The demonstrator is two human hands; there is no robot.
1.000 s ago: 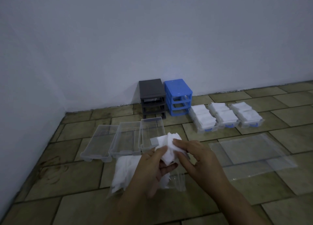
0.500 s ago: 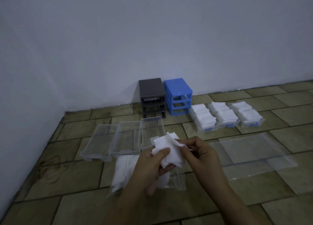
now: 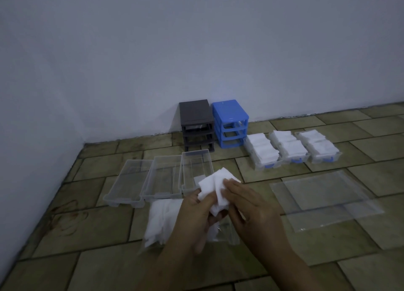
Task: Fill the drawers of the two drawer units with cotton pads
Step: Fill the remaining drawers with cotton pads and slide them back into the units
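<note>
Both hands are meeting over the tiled floor (image 3: 284,266), working a small bunch of white cotton pads (image 3: 215,186). The pads are looking soft, square-cornered and slightly fanned, their upper edges sticking up above the knuckles. The left hand (image 3: 194,216) is gripping the bunch from below, thumb curled over the front; the right hand (image 3: 251,209) is lying across it from the side, fingers (image 3: 231,186) pressing on the top pad, though I cannot tell whether it is pinching one loose.

Beneath the hands a clear bag (image 3: 166,220) of more white pads is lying flat on the tiles. Just beyond it three clear drawers (image 3: 161,181) are sitting side by side, touching, all bare inside; the rightmost is reaching almost under the held pads. Farther back, against the wall (image 3: 196,39), the grey drawer unit (image 3: 196,124) and the blue drawer unit (image 3: 230,123) are standing next to each other with their slots gaping. To the right of the blue one, three filled drawers (image 3: 291,150) are lining up in a row, heaped with pads to their rims.

A flat empty plastic bag (image 3: 323,198) is spreading over the tiles to the right of the hands. Bare floor is lying open in front of the filled drawers and along the left wall.
</note>
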